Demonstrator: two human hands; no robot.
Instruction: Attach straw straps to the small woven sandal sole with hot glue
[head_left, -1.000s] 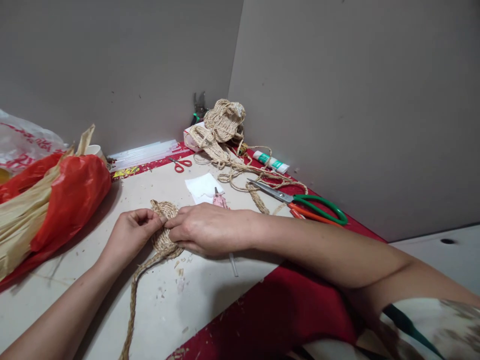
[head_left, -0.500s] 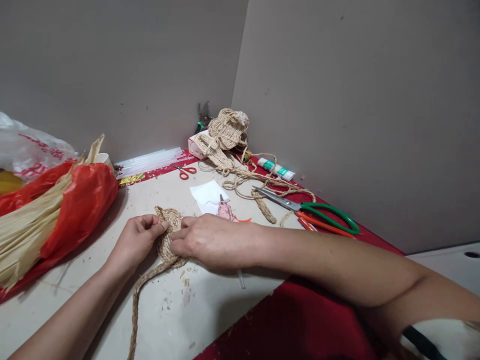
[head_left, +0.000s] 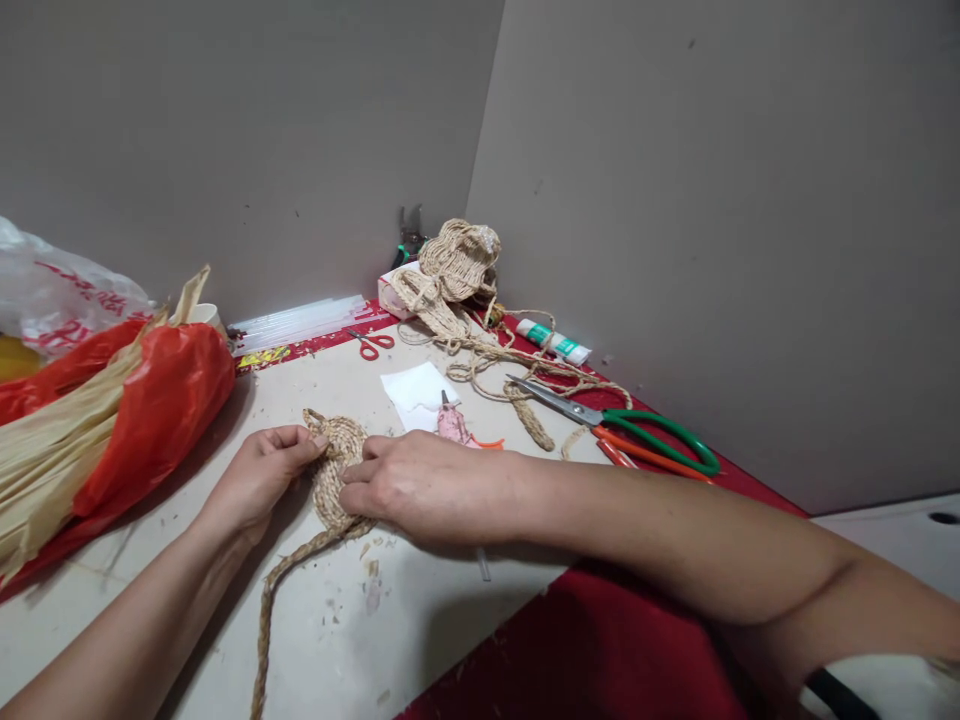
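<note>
Your left hand [head_left: 259, 478] sits just left of centre in the frame, thumb and fingers pinched together on the left edge of the coiled straw braid [head_left: 335, 470]. Your right hand [head_left: 424, 485] lies flat just right of it, fingers pressed down on the coil's right side, so the piece is clamped between both hands against the pale worktop [head_left: 420, 630]. The coil lies flat at the middle of the frame, and its loose braided tail [head_left: 266, 610] runs down toward the lower left edge.

Just beyond your right hand, a pink glue gun [head_left: 452, 422] rests beside a white sheet of paper [head_left: 415, 390] (the hand hides most of the gun). To the right of centre lie large scissors [head_left: 630, 425] with green and orange handles, touching a tangle of loose braid [head_left: 510, 365]. Further up, in the corner where the two walls meet, sits a woven straw piece [head_left: 457, 258], with a white and green tube [head_left: 553, 341] near it on the right. Small red-handled scissors [head_left: 373, 342] lie above the paper, next to a bundle of clear glue sticks [head_left: 296, 320]. At the left edge of the frame a red plastic bag [head_left: 157, 400] holds dried husks [head_left: 52, 450].
</note>
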